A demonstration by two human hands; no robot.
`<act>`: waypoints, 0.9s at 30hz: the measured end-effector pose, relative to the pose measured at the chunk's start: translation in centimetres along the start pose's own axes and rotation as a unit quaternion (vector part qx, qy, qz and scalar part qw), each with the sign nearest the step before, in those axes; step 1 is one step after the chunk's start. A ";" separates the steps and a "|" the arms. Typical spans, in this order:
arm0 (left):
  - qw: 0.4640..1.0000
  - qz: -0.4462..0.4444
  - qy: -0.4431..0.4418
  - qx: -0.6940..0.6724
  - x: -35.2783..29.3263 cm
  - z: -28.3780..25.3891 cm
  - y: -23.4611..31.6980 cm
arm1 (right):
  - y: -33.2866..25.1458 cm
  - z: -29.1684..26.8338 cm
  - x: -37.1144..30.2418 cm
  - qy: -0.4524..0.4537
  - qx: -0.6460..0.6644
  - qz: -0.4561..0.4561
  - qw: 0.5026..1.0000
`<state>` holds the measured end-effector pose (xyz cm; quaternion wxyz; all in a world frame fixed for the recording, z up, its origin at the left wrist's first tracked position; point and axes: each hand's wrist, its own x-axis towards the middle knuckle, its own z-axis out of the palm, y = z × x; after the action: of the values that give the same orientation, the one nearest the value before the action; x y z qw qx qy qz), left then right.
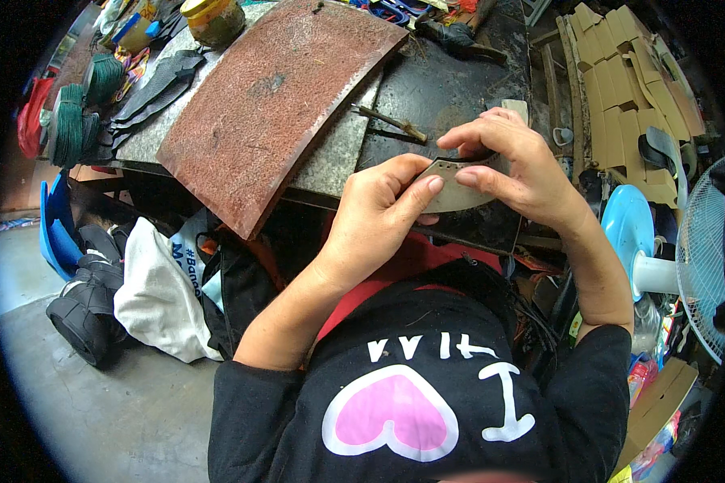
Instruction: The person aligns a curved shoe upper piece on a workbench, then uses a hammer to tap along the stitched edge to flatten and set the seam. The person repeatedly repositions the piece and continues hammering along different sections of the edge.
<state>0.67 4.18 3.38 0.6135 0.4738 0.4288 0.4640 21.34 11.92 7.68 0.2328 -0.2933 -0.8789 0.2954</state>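
Over the near edge of the dark worktable I hold a curved beige piece (pixel 451 193) that looks like part of a shoe upper. Small holes run along its dark-lined upper edge. My left hand (pixel 379 209) is closed on its left end, thumb on the face and fingers behind. At the right side my right hand (pixel 515 161) has its thumb against the face, while its index finger arches above the edge. The other right fingertips are partly hidden. Beyond the piece, a thin stick-like tool with a worn tip (pixel 391 122) lies on the table.
A large rough reddish-brown sheet (pixel 274 97) overhangs the table's near edge. Green cord spools (pixel 71 121), dark cut strips (pixel 153 97) and a yellow tub (pixel 212 20) sit at the left. Right of me are a fan (pixel 705 258), a blue stool (pixel 628 221) and stacked cardboard (pixel 628 88).
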 end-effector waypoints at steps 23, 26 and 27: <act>0.960 0.113 0.033 0.255 -0.7 -0.9 1.2 | -0.1 1.6 -0.1 -0.036 -0.073 -0.046 0.996; 0.961 0.124 0.043 0.243 -0.9 -0.8 1.1 | 0.1 1.4 -0.3 -0.051 -0.085 -0.052 0.994; 0.962 0.129 0.051 0.235 -1.0 -0.8 1.0 | 0.2 1.1 -0.3 -0.062 -0.093 -0.055 0.992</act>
<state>-0.45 3.50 4.34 0.3971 0.6320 0.4916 0.4487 20.99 11.42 6.64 0.1658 -0.2465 -0.9298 0.2170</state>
